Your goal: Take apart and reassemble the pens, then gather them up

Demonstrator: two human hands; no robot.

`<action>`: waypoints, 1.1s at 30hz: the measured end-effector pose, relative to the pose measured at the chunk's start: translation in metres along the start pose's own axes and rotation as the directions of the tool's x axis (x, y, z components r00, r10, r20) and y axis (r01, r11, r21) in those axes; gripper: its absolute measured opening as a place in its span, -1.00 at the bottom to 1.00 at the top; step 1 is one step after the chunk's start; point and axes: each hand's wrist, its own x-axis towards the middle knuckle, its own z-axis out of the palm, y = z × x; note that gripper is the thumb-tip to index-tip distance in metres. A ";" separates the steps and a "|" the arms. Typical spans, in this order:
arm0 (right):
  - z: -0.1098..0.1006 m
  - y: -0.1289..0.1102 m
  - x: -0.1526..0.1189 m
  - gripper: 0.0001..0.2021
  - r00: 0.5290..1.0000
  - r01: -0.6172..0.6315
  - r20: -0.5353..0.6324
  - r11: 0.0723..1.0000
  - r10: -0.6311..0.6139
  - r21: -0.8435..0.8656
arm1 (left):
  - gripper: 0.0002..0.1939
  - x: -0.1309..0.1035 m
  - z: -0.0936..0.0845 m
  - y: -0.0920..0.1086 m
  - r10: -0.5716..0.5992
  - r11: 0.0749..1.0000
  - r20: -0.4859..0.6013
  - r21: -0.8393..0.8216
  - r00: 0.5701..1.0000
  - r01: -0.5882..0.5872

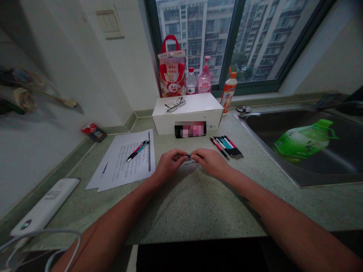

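My left hand (171,162) and my right hand (208,160) meet over the counter, fingers closed in a pinch. Between their fingertips is a small dark pen part (188,155); its exact shape is mostly hidden. Just below the fingertips lies a thin pale tube-like piece (190,162) on the counter. Right of my right hand, several pens (227,146) in red, white, teal and black lie side by side. To the left, two pens (137,151), one red and one teal, rest on printed sheets (119,166).
A white box (193,107) carries glasses (176,104), with a phone (190,129) leaning on its front. Behind stand a red bag and several bottles. A sink (283,181) with a green jug (304,139) is at right. A white power bank (47,206) with a cable lies left.
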 end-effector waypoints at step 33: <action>0.001 0.001 0.000 -0.84 0.999 0.006 -0.048 1.000 -0.005 0.009 | -0.92 0.001 0.000 0.001 0.000 1.000 -0.015 0.026 1.000 0.000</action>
